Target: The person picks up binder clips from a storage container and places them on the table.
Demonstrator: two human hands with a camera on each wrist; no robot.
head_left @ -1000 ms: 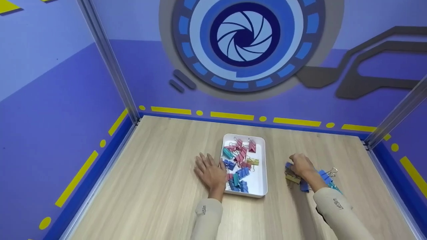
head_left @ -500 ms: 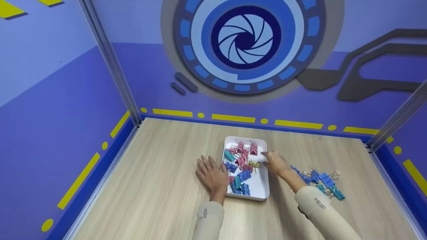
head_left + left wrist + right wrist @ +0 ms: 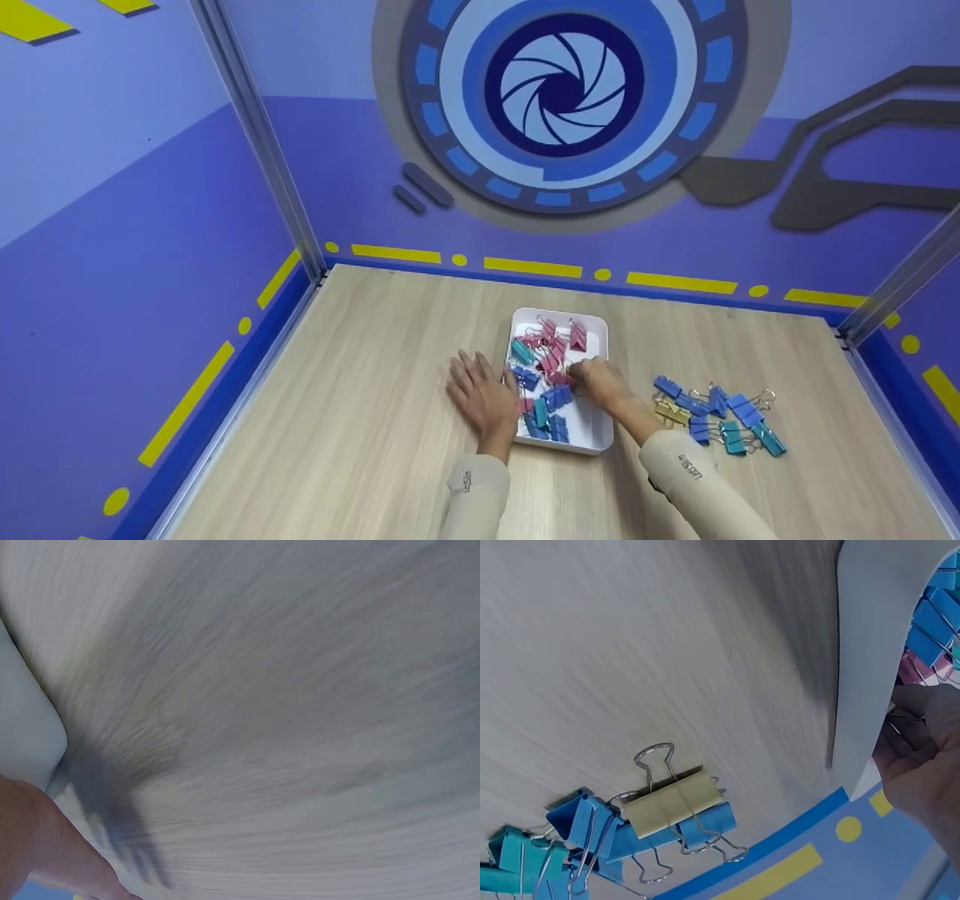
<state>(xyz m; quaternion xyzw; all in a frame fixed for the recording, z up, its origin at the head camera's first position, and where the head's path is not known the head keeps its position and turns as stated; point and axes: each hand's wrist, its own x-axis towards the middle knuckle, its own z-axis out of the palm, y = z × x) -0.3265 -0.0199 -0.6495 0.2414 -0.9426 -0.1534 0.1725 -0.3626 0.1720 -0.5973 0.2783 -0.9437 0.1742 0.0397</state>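
A white tray [image 3: 595,442] holds several pink, blue and teal binder clips [image 3: 557,397]. My left hand [image 3: 486,401] lies with fingers spread on the table along the tray's left side, its thumb by the rim. At the lower left of the left wrist view, part of this hand [image 3: 60,847] shows beside the tray wall [image 3: 26,712]. Reaching over the right rim, my right hand [image 3: 604,384] is inside the tray. In the right wrist view, its curled fingers [image 3: 911,739] pinch a binder clip [image 3: 892,711], mostly hidden; wire handles and a yellowish bit show.
Right of the tray, a loose group of blue and teal binder clips [image 3: 745,409] lies on the wooden table [image 3: 360,420], with a yellow binder clip [image 3: 672,410] among them. Blue panel walls [image 3: 315,180] with metal corner posts [image 3: 259,135] enclose the table.
My right hand has moved left from the clip group, over the tray's right rim and into the tray. My left hand stays beside the tray. The view has shifted slightly.
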